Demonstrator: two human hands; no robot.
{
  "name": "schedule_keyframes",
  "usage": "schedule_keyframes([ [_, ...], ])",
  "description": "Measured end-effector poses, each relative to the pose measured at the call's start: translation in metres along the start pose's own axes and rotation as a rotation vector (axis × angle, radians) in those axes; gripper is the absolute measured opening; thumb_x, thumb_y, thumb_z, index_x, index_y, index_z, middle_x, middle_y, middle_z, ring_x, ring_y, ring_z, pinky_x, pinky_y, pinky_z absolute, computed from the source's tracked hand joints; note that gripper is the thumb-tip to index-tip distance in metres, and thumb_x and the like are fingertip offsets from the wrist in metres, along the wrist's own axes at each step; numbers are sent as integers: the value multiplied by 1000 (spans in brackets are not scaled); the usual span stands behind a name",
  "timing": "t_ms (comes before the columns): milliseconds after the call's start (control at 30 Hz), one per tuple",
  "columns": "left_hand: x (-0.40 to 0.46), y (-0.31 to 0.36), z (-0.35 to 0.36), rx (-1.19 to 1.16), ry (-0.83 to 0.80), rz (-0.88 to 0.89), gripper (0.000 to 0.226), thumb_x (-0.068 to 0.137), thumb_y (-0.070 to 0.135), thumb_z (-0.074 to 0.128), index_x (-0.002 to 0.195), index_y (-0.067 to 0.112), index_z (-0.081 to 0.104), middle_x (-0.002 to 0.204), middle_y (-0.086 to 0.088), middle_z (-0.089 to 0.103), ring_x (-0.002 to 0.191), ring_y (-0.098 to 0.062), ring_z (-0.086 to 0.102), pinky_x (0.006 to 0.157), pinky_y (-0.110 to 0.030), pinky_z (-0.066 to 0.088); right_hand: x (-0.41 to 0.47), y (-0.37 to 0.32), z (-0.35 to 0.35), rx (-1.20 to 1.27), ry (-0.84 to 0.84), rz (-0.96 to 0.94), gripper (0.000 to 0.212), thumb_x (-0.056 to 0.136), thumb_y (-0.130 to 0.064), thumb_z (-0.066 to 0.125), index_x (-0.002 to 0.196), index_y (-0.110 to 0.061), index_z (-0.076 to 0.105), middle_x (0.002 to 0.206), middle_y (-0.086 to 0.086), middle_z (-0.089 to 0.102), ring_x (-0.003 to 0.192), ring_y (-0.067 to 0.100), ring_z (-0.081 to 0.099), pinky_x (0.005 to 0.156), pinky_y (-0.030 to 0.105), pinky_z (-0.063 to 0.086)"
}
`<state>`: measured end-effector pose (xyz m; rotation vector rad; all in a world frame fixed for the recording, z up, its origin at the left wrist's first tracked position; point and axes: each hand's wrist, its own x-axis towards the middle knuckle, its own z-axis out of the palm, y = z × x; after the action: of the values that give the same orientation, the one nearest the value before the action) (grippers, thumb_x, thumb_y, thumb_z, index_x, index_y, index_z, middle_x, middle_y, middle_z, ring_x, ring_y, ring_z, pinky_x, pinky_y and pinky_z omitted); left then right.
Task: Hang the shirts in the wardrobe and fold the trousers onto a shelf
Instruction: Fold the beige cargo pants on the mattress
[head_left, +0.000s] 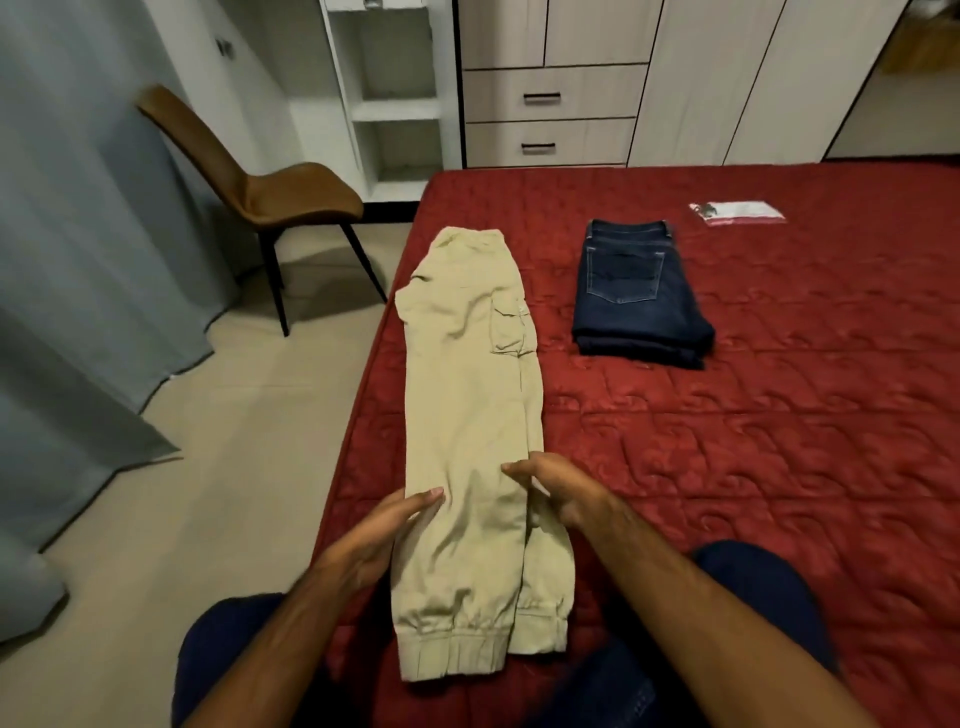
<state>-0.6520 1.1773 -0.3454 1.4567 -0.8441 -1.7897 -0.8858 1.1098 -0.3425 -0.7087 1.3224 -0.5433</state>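
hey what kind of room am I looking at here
Most likely a bedroom: a bed with a red quilted cover, a wardrobe with drawers behind it, and trousers laid out on the bed, beige cargo trousers and folded jeans.

A red quilted bed (753, 441) carries beige trousers (467, 415) laid lengthwise (legs doubled together), folded jeans (634, 296) beside them, and a flat packet (737, 212) farther back.

No legible text, small packet (737, 212) on bed print too blurred
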Motion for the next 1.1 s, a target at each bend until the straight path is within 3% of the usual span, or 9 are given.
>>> schedule_keyframes([
  [67, -8, 9, 5, 19, 29, 44, 61, 74, 43, 84, 119, 4, 70, 117, -15, 72, 109, -28, 69, 100, -40, 52, -15, -1, -1, 256, -39, -7, 6, 88, -10, 66, 85, -5, 69, 87, 9, 67, 72, 17, 66, 74, 31, 57],
  [167, -19, 17, 9, 19, 4, 105, 54, 84, 45, 73, 121, 5, 69, 119, -11, 72, 113, -24, 67, 104, -37, 48, -29, 3, -11, 434, -110, -31, 26, 91, -18, 61, 101, 4, 71, 97, 16, 72, 82, 28, 70, 80, 37, 57],
  [267, -28, 7, 18, 100, -69, 88, 61, 80, 46, 78, 126, 7, 65, 121, -9, 71, 114, -22, 67, 102, -37, 49, -41, 21, -13, 69, -78, -27, 29, 88, -35, 70, 95, -8, 71, 84, 8, 67, 75, 24, 59, 66, 34, 45],
  [333, -34, -10, 30, 86, -82, 45, 56, 85, 35, 75, 131, 6, 61, 123, -11, 70, 115, -26, 67, 105, -42, 49, -49, 36, -10, -109, -53, -6, 23, 88, -31, 72, 90, -8, 68, 78, 7, 65, 69, 22, 57, 62, 32, 43],
  [433, -41, -21, 40, -41, -14, 32, 55, 82, 27, 72, 129, 0, 62, 119, -17, 71, 112, -33, 68, 105, -48, 48, -59, 47, -10, 54, -74, 1, 21, 90, -19, 67, 102, -2, 70, 100, 15, 73, 89, 28, 69, 86, 40, 57],
  [633, -65, -21, 34, -112, -31, 51, 33, 95, 26, 59, 115, 2, 70, 116, -16, 72, 103, -27, 71, 86, -33, 58, -76, 66, -9, 318, -145, -17, 41, 93, -14, 54, 127, 7, 58, 124, 24, 61, 112, 37, 57, 109, 53, 42],
  [800, -70, -35, 34, 16, -37, 41, 35, 100, 28, 56, 123, 4, 66, 119, -12, 72, 113, -26, 68, 99, -36, 52, -83, 84, 5, 106, -166, -30, 32, 88, -29, 73, 109, -4, 69, 112, 9, 69, 96, 27, 65, 87, 38, 51],
  [967, -71, -55, 23, 160, 37, 146, 39, 84, 27, 76, 116, 6, 69, 109, -14, 73, 99, -29, 64, 82, -34, 47, -89, 99, 6, 221, -59, -81, 23, 95, -15, 61, 115, -4, 68, 108, 12, 74, 105, 30, 69, 96, 46, 54],
  [1100, -69, -76, 12, 314, 42, 99, 31, 91, 11, 72, 118, 10, 57, 113, -17, 71, 89, -22, 67, 69, -31, 50, -92, 123, 7, -47, 33, -118, 25, 96, -15, 62, 120, -8, 62, 106, 6, 74, 93, 18, 69, 71, 35, 58],
])
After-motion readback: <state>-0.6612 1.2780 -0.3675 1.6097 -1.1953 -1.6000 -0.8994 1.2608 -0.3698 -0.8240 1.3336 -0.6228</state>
